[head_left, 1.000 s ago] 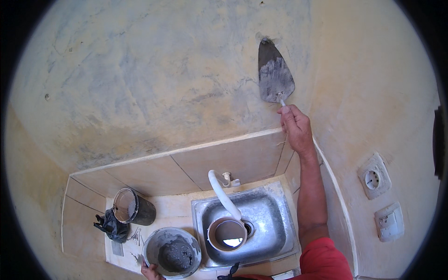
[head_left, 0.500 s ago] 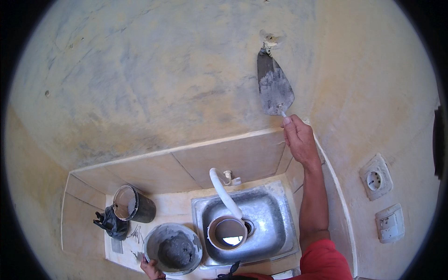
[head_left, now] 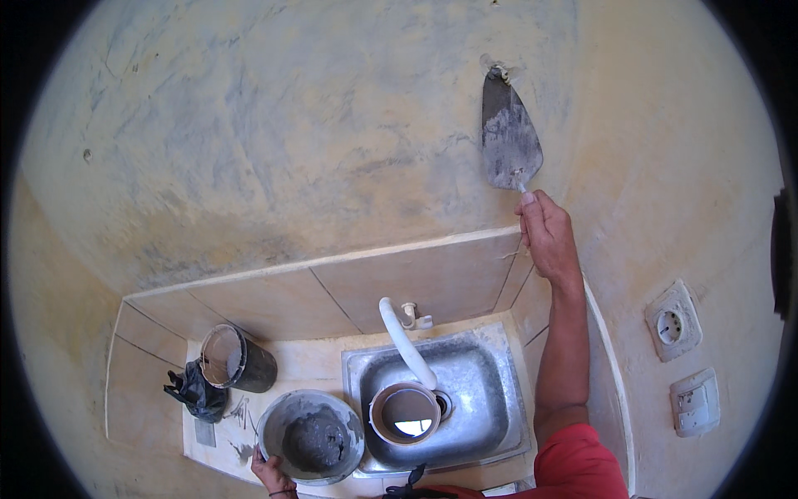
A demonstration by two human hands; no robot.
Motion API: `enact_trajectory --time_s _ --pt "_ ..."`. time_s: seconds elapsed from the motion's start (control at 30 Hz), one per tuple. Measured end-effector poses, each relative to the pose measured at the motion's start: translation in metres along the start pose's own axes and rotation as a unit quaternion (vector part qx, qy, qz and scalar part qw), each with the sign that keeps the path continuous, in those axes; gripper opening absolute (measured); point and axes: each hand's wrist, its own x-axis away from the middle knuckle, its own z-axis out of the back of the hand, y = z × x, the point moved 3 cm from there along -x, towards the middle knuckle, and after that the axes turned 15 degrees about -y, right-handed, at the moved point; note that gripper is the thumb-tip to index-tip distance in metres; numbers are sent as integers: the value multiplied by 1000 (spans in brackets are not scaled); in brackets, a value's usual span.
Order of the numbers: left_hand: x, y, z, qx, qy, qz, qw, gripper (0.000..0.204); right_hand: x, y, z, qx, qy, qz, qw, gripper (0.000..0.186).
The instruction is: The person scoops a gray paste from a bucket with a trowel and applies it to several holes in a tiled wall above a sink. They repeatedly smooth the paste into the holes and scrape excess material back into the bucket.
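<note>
A pointed trowel point(head_left: 510, 143) with a mortar-smeared blade is in my right hand point(head_left: 549, 235), the fingers closed around its handle. Its tip lies against the wall at a small rough hole point(head_left: 504, 70), and a bit of grey mortar shows there. Down at the left, my left hand point(head_left: 271, 476) grips the near-left rim of a round grey basin point(head_left: 353, 432). Wet grey mortar point(head_left: 314, 441) covers the bottom of that basin. The far end of the trowel handle is hidden in my fist.
A steel sink point(head_left: 486, 391) holds a brown pot of water point(head_left: 405, 412) under a white hose point(head_left: 405, 343) on a tap. Left on the counter stand a dark bucket point(head_left: 259, 370) and a black plastic bag point(head_left: 202, 395). A socket point(head_left: 672, 324) and a switch point(head_left: 695, 402) are on the right wall.
The trowel tip has moved up onto the hole, covering more of it. My right hand has shifted slightly right and up. My left hand stays on the basin's rim.
</note>
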Motion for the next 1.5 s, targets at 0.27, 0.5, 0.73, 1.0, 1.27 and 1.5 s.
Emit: enact_trajectory --time_s 0.27,0.5,0.73,1.0,1.27,1.5 --pt "-4 2 -7 -29 -3 20 999 65 24 -45 16 -87 -103 -89 987 42" --pt "-3 18 -26 -7 -23 20 1000 67 30 -54 21 -121 -118 -93 981 42" --pt "2 39 -30 13 -30 0 999 70 34 -55 19 54 -51 -64 995 44" --pt "13 51 -60 79 -68 4 994 69 43 -45 16 115 -18 -54 992 43" --pt "20 33 -60 86 -88 28 992 68 32 -53 9 -171 -90 -17 981 30" --pt "32 46 -60 67 -81 30 994 65 68 -74 -8 22 -39 44 998 28"
